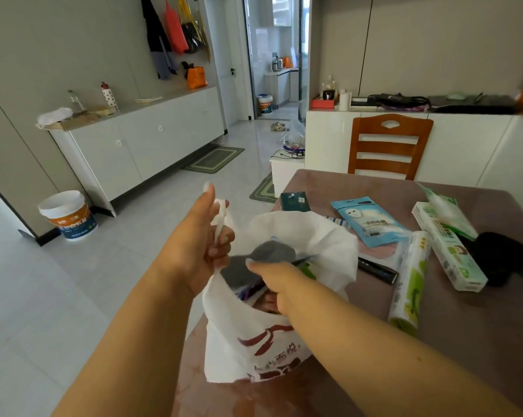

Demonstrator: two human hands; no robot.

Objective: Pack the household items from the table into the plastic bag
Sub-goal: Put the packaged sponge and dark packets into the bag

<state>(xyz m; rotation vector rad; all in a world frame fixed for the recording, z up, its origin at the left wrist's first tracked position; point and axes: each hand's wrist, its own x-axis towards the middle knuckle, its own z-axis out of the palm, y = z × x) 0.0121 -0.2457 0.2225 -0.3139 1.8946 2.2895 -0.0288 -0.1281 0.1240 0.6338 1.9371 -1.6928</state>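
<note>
A white plastic bag point(248, 335) with red print stands open at the table's near left corner. My left hand point(203, 245) pinches its left handle and holds the mouth up. My right hand point(273, 284) reaches into the mouth, gripping a grey cloth item point(269, 252) that lies across the opening; the fingers are partly hidden inside. On the table to the right lie a blue packet point(368, 221), a roll of bags point(410, 278), a long green-white box point(446, 248), a green-white packet point(448, 212), a dark box point(294, 201), a black flat item point(377, 270) and a black cloth point(501, 257).
The brown table point(480, 341) has a wooden chair point(389, 145) at its far side. White cabinets line the left wall and the back. A paint bucket point(69, 216) stands on the tiled floor at left, with mats and cables beyond.
</note>
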